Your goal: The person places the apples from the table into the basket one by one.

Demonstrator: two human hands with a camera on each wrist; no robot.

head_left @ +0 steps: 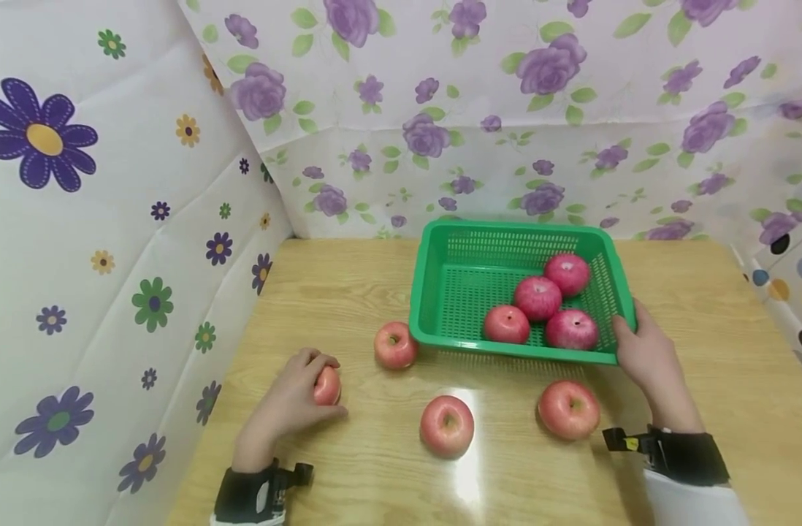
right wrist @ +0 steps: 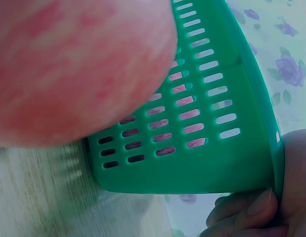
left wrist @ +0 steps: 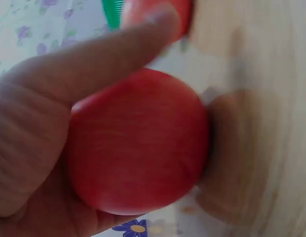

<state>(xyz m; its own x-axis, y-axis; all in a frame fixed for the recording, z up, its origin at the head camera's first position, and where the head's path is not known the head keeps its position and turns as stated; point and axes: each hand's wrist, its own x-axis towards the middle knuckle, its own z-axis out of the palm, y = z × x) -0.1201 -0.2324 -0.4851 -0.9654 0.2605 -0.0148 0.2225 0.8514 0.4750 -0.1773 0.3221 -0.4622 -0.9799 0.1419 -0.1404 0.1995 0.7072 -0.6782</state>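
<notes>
At the left of the table, my left hand (head_left: pixel 294 396) curls round a red apple (head_left: pixel 326 386). The left wrist view has this apple (left wrist: pixel 138 143) against the palm, thumb over one side, close to the wooden surface. My right hand (head_left: pixel 647 351) grips the right rim of a green plastic basket (head_left: pixel 516 348). In the right wrist view the fingers (right wrist: pixel 241 210) bend under that rim. Inside the basket, several apples (head_left: pixel 537 298) sit toward the right and front.
One apple (head_left: pixel 396 345) lies by the basket's front left corner. Nearer the front are a second apple (head_left: pixel 447 427) and a third apple (head_left: pixel 568 410), the latter close to my right wrist. Flowered cloth (head_left: pixel 401 146) hangs behind the wooden table (head_left: pixel 361 467).
</notes>
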